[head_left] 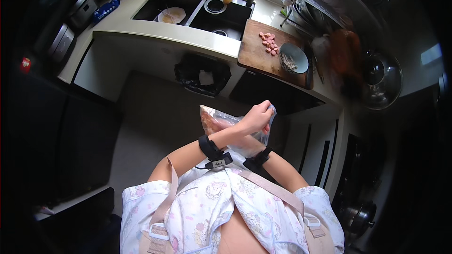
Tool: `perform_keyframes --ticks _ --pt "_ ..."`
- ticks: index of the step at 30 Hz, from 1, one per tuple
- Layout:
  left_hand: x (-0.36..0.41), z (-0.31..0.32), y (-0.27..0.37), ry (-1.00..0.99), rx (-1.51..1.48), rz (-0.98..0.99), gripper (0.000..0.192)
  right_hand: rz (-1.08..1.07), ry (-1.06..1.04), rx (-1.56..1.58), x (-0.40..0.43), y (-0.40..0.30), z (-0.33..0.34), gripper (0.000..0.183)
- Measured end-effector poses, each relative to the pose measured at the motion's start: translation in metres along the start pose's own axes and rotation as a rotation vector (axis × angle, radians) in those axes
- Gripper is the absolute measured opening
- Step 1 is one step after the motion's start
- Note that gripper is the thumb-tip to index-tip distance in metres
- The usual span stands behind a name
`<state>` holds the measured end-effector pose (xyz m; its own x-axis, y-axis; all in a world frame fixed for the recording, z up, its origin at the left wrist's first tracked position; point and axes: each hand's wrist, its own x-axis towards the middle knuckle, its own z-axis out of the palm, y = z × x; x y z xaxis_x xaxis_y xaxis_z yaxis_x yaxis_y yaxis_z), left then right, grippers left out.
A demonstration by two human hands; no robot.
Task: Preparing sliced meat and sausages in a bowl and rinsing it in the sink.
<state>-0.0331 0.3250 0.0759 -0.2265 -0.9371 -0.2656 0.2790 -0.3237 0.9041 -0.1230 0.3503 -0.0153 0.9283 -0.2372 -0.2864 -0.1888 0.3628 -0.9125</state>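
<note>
My left hand (259,117) is closed around the gathered edge of a clear plastic bag (233,117), held in front of my body. Reddish-brown contents, too unclear to name, show through the plastic at the bag's left end. Beneath my left forearm, which crosses over it, my right hand (250,144) is seen through the plastic and appears to be inside the bag. Its fingers are mostly hidden, so whether they grip the contents is unclear. Both wrists wear black bands.
Ahead, sliced sausage (269,43) and a bowl (293,58) with pale pieces rest on a wooden cutting board (254,51). Left of it is a double sink (194,17) holding a white plate (172,15). A black-lined trash bin (203,76) is below the counter. A glass lid (383,79) lies right.
</note>
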Motion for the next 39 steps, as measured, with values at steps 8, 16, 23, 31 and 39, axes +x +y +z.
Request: perform_keyframes --ticks 8,16,23,31,39 --pt "0.022 -0.013 0.016 0.027 -0.110 0.009 0.019 -0.176 0.074 0.210 0.019 -0.032 -0.014 0.047" --pt "0.064 -0.039 0.057 0.184 -0.075 0.093 0.019 -0.041 0.221 -0.121 0.042 -0.051 -0.106 0.028" --pt "0.077 -0.057 0.072 0.343 -0.189 0.092 0.019 0.037 0.297 -0.636 0.027 -0.150 -0.168 0.027" --pt "0.109 -0.047 0.070 0.565 -0.343 0.216 0.022 0.045 0.067 0.825 -0.029 -0.218 -0.289 0.035" --pt "0.110 -0.051 0.052 0.713 -0.385 0.186 0.016 0.018 0.506 0.825 -0.026 -0.197 -0.369 0.031"
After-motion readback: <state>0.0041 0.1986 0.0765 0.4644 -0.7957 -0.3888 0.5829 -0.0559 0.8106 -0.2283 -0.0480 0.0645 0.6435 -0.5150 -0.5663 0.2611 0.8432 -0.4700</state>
